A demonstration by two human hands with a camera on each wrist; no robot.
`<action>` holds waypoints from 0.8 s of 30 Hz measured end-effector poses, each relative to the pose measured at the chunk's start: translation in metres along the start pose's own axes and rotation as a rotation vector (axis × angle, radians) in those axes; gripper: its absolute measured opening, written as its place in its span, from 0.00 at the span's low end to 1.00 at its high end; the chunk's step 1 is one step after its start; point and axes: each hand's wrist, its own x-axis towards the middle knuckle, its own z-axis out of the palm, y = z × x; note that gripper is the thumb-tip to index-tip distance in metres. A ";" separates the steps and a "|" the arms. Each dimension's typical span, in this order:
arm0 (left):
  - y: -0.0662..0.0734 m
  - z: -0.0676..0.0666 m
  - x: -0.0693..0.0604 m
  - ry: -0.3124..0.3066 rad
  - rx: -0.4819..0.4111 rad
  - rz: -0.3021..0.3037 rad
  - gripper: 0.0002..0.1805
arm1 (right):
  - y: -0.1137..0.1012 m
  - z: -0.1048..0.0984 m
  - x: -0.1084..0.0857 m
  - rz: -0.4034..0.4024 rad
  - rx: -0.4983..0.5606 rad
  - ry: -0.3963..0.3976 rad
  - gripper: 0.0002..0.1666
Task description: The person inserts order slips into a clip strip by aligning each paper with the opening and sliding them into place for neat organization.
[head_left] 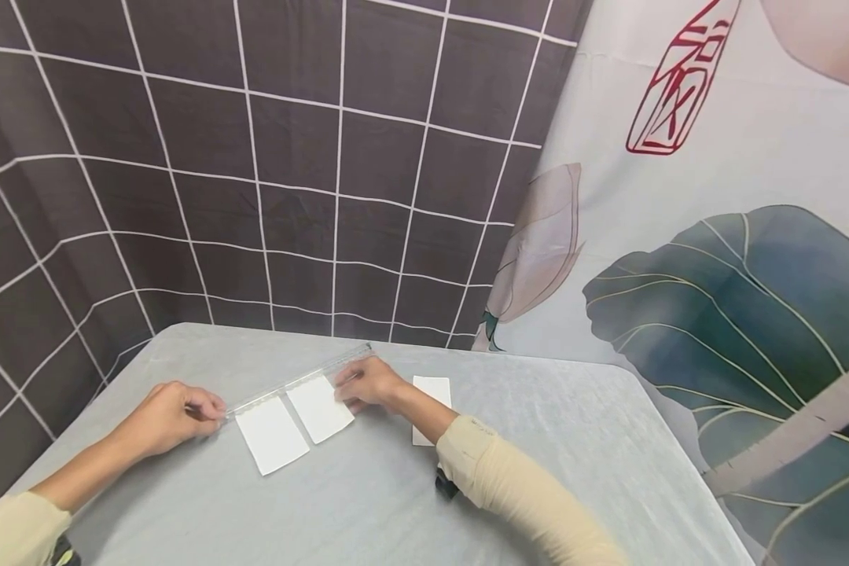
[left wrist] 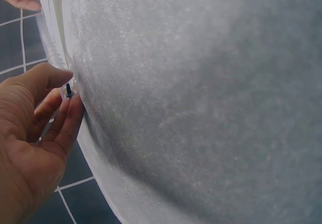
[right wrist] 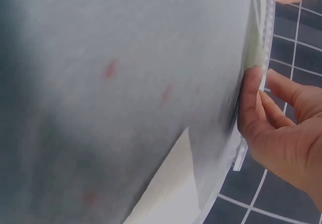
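Note:
A long clear plastic strip point(head_left: 304, 380), much like a ruler, lies slantwise along the top edges of two white paper pieces. My left hand point(head_left: 177, 417) pinches its left end. In the left wrist view, a small dark mark or pin shows on that clear end between thumb and fingers. The left paper piece point(head_left: 272, 436) lies flat just right of the left hand. At the right edge of the other paper piece point(head_left: 321, 410), my right hand point(head_left: 369, 382) pinches with thumb and fingers. Past this hand, the strip's far end point(right wrist: 239, 161) sticks out.
A third white paper piece point(head_left: 430, 389) lies right of the right hand, partly behind the forearm. Grey cloth covers the table point(head_left: 368, 503). A dark gridded curtain point(head_left: 290, 141) hangs behind, and a leaf-printed cloth point(head_left: 679, 314) hangs on the right.

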 end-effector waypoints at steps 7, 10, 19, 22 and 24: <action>-0.001 0.001 -0.001 0.016 -0.011 0.021 0.13 | 0.009 -0.019 -0.007 -0.014 0.052 -0.028 0.16; -0.002 0.002 0.000 0.018 -0.017 0.025 0.13 | 0.012 -0.029 -0.011 -0.021 0.073 -0.034 0.16; -0.001 0.001 0.000 0.002 -0.008 0.003 0.12 | 0.027 -0.057 -0.021 -0.009 0.090 -0.014 0.17; -0.002 0.000 0.000 0.001 -0.008 0.007 0.12 | 0.032 -0.065 -0.025 0.000 0.091 -0.011 0.17; -0.002 0.000 0.000 0.000 -0.012 0.005 0.12 | 0.035 -0.070 -0.029 0.005 0.090 -0.008 0.16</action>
